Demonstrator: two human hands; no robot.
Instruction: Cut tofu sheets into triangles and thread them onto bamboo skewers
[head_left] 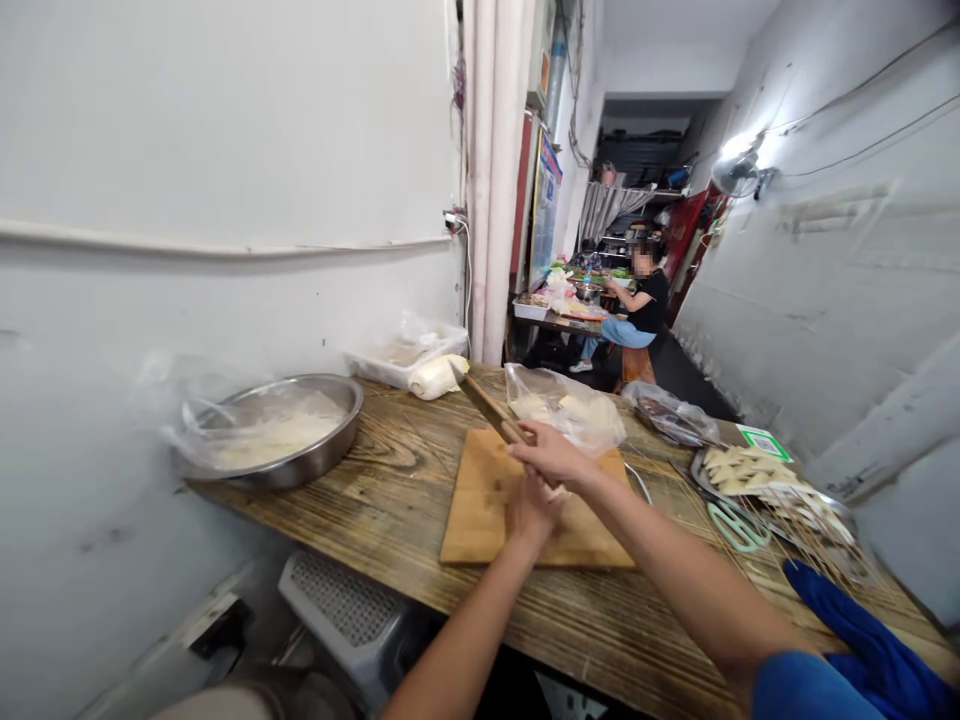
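My right hand (555, 455) is closed around the handle of a kitchen knife (484, 402), whose blade points away and to the left above the wooden cutting board (472, 500). Just below it, my left hand (531, 515) is low over the board, smeared by motion. A small pale piece shows beside its fingers, but I cannot make out whether they hold it. Beyond the board lies a clear plastic bag (592, 420) with pale flat pieces in it. A whitish vegetable (437, 378) rests past the knife's tip.
A steel basin (341, 440) with pale strips and plastic stands left, near a white tray (375, 368). On the right are skewered pale pieces on a tray (780, 480), green-handled scissors (739, 527) and a blue cloth (847, 620). A person (649, 295) sits at a far table.
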